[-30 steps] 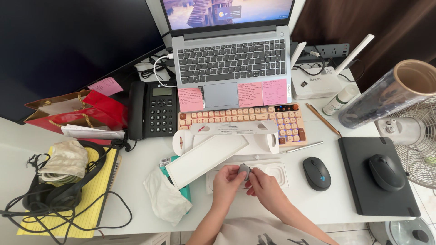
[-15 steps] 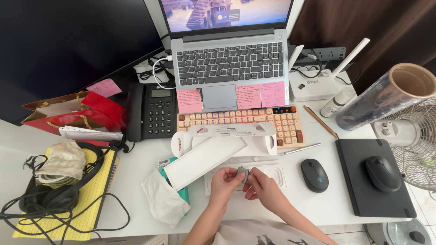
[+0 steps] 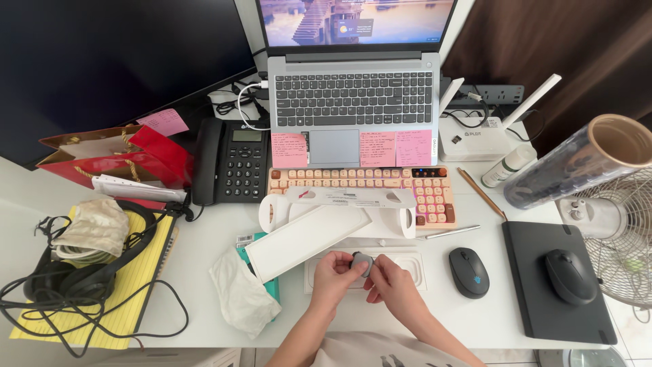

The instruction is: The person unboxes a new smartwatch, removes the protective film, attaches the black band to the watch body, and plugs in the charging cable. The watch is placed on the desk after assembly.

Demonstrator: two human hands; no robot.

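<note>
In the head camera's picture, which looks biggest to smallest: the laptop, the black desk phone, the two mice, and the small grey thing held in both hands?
1. Laptop
2. Black desk phone
3. Two mice: look alike, not ranked
4. Small grey thing

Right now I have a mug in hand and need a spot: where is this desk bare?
Bare desk shows between the yellow pad and the white cloth, and along the front edge below the dark mouse. The middle is crowded: both hands, left hand and right hand, hold a small grey object over the white tray.
</note>
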